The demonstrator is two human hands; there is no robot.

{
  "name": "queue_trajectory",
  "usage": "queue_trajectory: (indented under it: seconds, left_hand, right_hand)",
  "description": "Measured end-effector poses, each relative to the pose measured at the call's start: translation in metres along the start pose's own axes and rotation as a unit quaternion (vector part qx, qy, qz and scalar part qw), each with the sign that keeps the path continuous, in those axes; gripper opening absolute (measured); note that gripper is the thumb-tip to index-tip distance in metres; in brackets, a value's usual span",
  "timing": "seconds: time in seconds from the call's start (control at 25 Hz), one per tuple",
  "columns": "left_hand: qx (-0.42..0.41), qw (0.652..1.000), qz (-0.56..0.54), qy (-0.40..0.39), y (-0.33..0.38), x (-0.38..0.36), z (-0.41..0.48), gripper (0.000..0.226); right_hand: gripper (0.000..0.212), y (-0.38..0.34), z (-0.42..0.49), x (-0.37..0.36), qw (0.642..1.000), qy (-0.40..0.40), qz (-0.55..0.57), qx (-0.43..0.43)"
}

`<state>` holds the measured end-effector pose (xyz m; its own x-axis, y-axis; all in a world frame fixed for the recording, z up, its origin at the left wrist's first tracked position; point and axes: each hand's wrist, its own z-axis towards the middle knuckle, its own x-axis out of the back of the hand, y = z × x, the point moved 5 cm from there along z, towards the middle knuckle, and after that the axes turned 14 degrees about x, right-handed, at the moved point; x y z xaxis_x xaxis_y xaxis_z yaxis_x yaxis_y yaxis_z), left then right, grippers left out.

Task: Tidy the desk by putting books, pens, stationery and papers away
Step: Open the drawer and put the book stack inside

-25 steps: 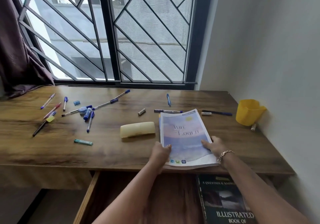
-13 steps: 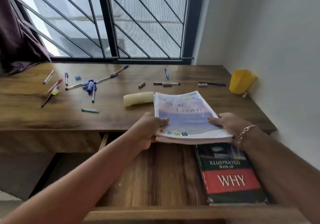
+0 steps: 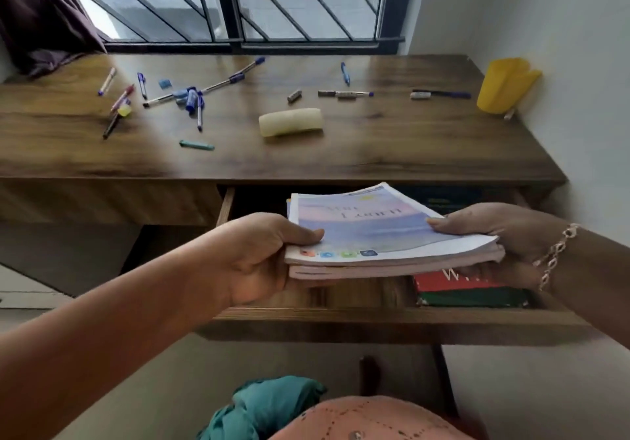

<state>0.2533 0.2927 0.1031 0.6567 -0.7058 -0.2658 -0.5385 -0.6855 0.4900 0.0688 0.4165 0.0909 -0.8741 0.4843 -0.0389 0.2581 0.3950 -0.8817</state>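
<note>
A stack of soft-cover books [image 3: 375, 231] with a pale blue and pink cover hangs over the open drawer [image 3: 375, 317] below the desk top. My left hand [image 3: 259, 255] grips its left edge, and my right hand [image 3: 511, 235], with a bracelet on the wrist, grips its right edge. A dark book with a red band [image 3: 470, 289] lies in the drawer's right side, partly hidden under the stack. Several pens [image 3: 191, 98] lie scattered on the desk [image 3: 306, 156] at the left, with more pens [image 3: 344, 93] at the back middle.
A cream pencil case [image 3: 289, 122] lies mid-desk. A yellow cup [image 3: 504, 85] stands at the back right by the wall. A teal eraser [image 3: 196, 145] lies front left. A barred window and a dark curtain [image 3: 44, 13] are behind the desk.
Both hands lifted the book stack off the desk top and brought it back and down over the open drawer. My view tilted down, so the drawer shows more.
</note>
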Motion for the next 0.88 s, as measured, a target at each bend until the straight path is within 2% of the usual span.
queue_trajectory:
  seconds: [0.16,0.32,0.6,0.88]
  left_hand:
    - [0.024,0.999,-0.007,0.038,-0.001,0.018,0.034,0.008]
    - [0.016,0.991,0.060,0.121,0.001,0.044,0.090,0.005]
    - [0.043,0.968,0.144,0.202,-0.020,0.065,0.159,0.018]
    - [0.052,0.960,0.155,0.228,-0.032,0.075,0.187,0.020]
  right_hand:
    - [0.018,0.032,0.036,-0.009,1.000,0.013,0.011,-0.016]
    - [0.014,0.067,0.094,-0.010,0.999,0.027,-0.046,-0.009]
    - [0.051,0.119,0.153,-0.003,0.970,0.044,-0.238,-0.017]
    - [0.068,0.145,0.163,-0.004,0.956,0.052,-0.285,-0.042]
